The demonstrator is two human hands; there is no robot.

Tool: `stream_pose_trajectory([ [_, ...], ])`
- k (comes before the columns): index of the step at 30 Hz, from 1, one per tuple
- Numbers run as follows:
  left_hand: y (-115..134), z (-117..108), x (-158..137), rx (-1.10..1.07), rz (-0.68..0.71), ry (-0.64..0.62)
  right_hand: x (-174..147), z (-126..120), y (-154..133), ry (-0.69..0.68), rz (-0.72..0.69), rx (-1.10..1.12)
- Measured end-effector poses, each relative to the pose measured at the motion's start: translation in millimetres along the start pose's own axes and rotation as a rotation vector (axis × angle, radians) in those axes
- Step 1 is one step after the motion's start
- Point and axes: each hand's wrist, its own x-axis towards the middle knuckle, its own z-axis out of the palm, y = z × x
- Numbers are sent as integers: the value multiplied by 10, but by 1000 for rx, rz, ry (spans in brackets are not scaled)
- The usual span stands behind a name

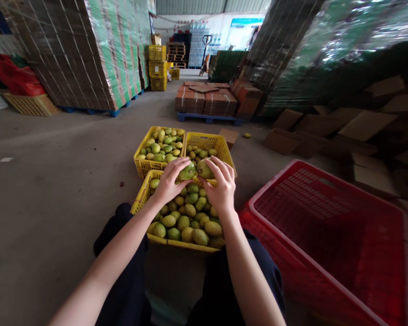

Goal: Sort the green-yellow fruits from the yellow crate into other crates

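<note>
My left hand [172,181] is wrapped round a green oval fruit [187,171], thumb below and fingers above. My right hand [223,184] grips a yellowish-green fruit [204,169] in the same way. The two fruits are side by side, nearly touching, above the near yellow crate [185,245]. That crate is full of green and yellow fruits [190,210] and stands between my legs. Beyond it are a back-left yellow crate [139,166], heaped with similar fruits, and a back-right yellow crate [222,144] with a lower layer. My hands hide part of the rims.
A large red crate [285,188] stands at my right. Flattened cardboard boxes [326,124] lie beyond it, and one fruit [246,135] is on the floor. Ahead, a blue pallet [209,118] bears brown cartons [221,103]. Tall wrapped stacks [119,54] rise on both sides.
</note>
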Motion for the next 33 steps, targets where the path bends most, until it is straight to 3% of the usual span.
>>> stream_pose_trajectory([
  [3,-27,-5,-6,117,108,-11,-8,-3,5,-25,-35,-38],
  [13,-11,0,-33,213,184,-87,-37,22,18,-20,-42,-120],
  [29,-19,72,-82,206,85,-42,-33,18,-42,-47,-35,-134],
  [33,-83,37,-49,154,-36,46,-64,97,-103,-87,-8,-63],
])
